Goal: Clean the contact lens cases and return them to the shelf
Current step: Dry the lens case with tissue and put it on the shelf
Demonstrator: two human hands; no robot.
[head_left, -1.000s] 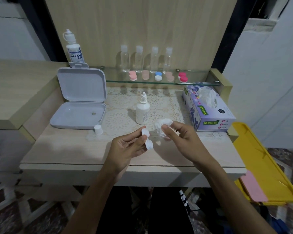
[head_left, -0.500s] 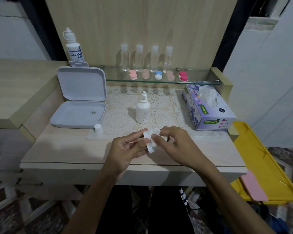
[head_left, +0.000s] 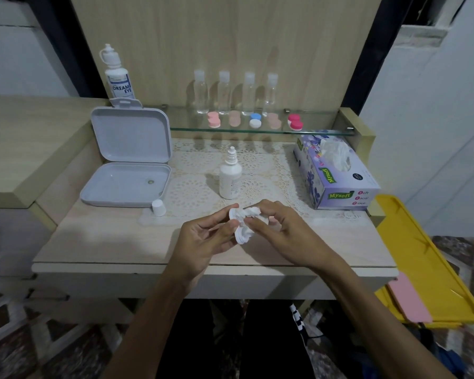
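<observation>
White case (head_left: 241,234), lilac floral tissue box (head_left: 337,177).

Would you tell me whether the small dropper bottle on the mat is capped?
Uncapped: the dropper bottle shows a bare nozzle.

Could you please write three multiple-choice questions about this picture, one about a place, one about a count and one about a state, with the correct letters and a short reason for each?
1. Where does the loose white cap stand?
A. on the glass shelf
B. on the table, beside the open grey box
C. on the tissue box

2. How many clear bottles stand in the row on the glass shelf?
A. two
B. four
C. six

3. What state is the grey box in?
A. lid raised
B. lid closed
C. turned upside down

Answers
1: B, the cap sits on the table at the near right corner of the box.
2: B, four capped bottles stand side by side behind the coloured lens cases.
3: A, the lid stands upright behind the tray.
</observation>
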